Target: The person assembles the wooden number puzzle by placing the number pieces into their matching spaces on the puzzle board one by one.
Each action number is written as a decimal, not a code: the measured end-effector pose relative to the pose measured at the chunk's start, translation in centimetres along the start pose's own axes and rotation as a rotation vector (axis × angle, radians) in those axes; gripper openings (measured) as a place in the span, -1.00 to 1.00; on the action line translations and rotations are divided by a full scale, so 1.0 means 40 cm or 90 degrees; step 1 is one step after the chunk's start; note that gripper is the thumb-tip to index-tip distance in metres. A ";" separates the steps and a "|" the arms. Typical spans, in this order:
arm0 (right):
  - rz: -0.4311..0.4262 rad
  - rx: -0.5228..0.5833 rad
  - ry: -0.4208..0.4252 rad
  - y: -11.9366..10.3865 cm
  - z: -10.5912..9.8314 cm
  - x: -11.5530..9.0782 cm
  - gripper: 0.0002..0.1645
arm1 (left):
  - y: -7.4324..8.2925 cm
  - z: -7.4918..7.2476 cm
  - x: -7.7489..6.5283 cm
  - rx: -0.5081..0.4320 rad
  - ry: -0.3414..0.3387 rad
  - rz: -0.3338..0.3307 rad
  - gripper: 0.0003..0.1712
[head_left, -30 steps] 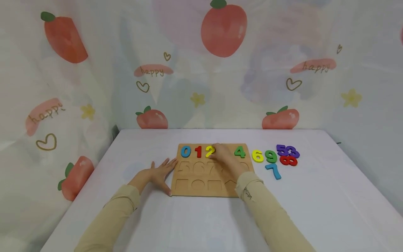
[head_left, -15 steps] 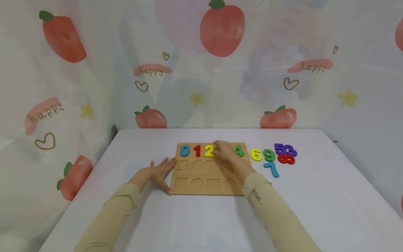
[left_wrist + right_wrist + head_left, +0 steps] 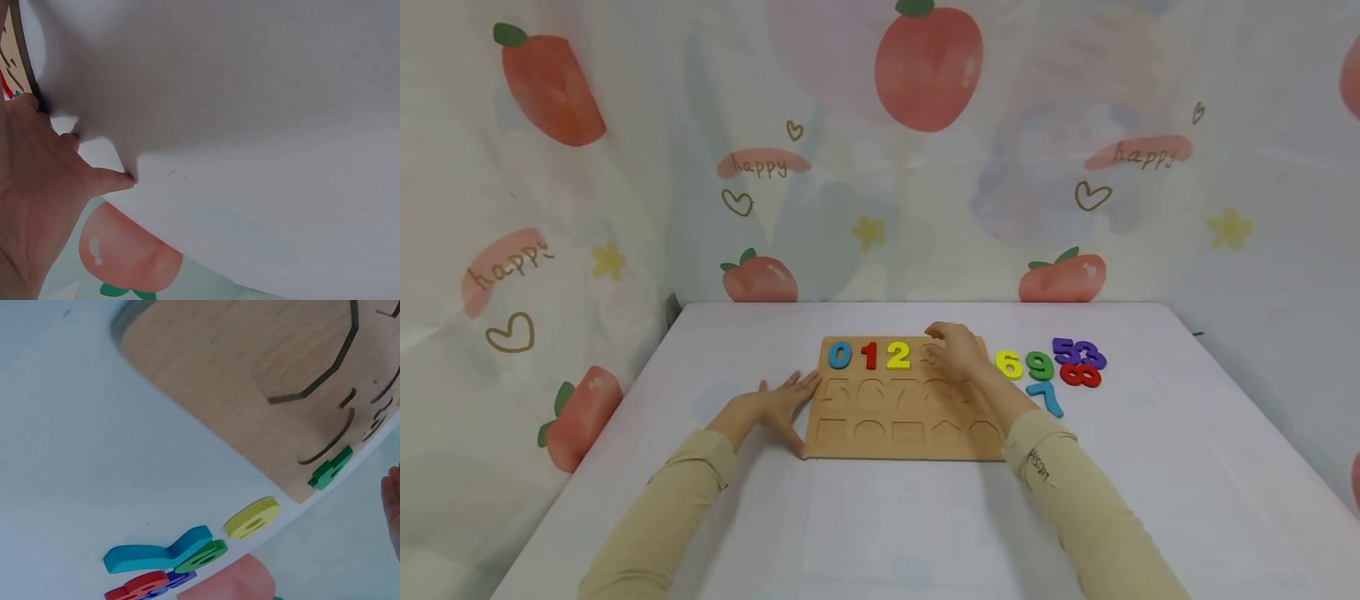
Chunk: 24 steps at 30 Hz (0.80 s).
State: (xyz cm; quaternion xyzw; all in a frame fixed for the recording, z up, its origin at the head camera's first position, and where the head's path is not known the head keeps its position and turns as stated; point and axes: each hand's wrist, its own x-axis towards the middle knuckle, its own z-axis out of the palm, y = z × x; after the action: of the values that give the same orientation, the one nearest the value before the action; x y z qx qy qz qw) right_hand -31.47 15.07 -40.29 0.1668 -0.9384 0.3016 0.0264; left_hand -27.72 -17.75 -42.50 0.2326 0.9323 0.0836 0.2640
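A wooden number puzzle board (image 3: 880,417) lies on the table. In its top row sit a blue 0 (image 3: 832,357), a red 1 (image 3: 871,357) and a yellow 2 (image 3: 898,365). My left hand (image 3: 779,408) rests at the board's left edge with its fingers spread. Above the top row, by the recess for the 3, hovers my right hand (image 3: 961,352); its fingers are loosely bent and nothing shows in them. That hand hides the green 4 (image 3: 329,470) in the head view, but the right wrist view shows it on the board.
Right of the board lie a yellow 6 (image 3: 1009,376), a green 9 (image 3: 1048,367), a blue 7 (image 3: 1051,398), a red 8 (image 3: 1080,375), and a purple 5 (image 3: 1063,352) touching a purple 3 (image 3: 1097,362). A patterned cloth (image 3: 910,217) hangs behind the white table (image 3: 880,525).
My right hand has let go of the yellow 2 and moved right along the top row, now covering the 4. The left hand stays at the board's edge.
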 end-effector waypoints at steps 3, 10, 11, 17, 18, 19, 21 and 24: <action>-0.005 -0.008 0.020 0.015 -0.015 -0.007 -0.62 | -0.005 0.003 0.001 -0.001 0.008 0.005 0.53; -0.025 -0.025 0.045 0.045 -0.045 -0.030 -0.67 | -0.008 0.002 0.003 -0.012 0.020 0.012 0.48; -0.024 -0.027 0.044 0.050 -0.048 -0.033 -0.68 | -0.008 0.001 0.003 -0.015 0.022 0.012 0.46; -0.010 -0.053 0.037 0.088 -0.068 -0.054 -0.68 | -0.004 -0.001 -0.003 -0.032 0.028 0.019 0.40; -0.012 -0.058 0.043 0.094 -0.073 -0.058 -0.68 | -0.002 -0.001 -0.004 -0.034 0.028 0.019 0.40; -0.019 -0.062 0.053 0.101 -0.077 -0.063 -0.69 | -0.001 -0.001 -0.005 -0.035 0.027 0.018 0.40; -0.036 -0.064 0.077 0.115 -0.085 -0.073 -0.70 | 0.002 0.000 -0.006 -0.033 0.031 0.016 0.40; -0.049 -0.071 0.099 0.140 -0.093 -0.090 -0.72 | 0.006 0.004 -0.008 -0.039 0.038 0.015 0.42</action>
State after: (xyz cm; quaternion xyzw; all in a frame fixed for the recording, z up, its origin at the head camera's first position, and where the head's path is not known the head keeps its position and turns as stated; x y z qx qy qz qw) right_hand -30.12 22.55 -40.89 0.1769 -0.9416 0.2599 0.1202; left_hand -27.32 -17.68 -42.43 0.2329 0.9340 0.1219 0.2421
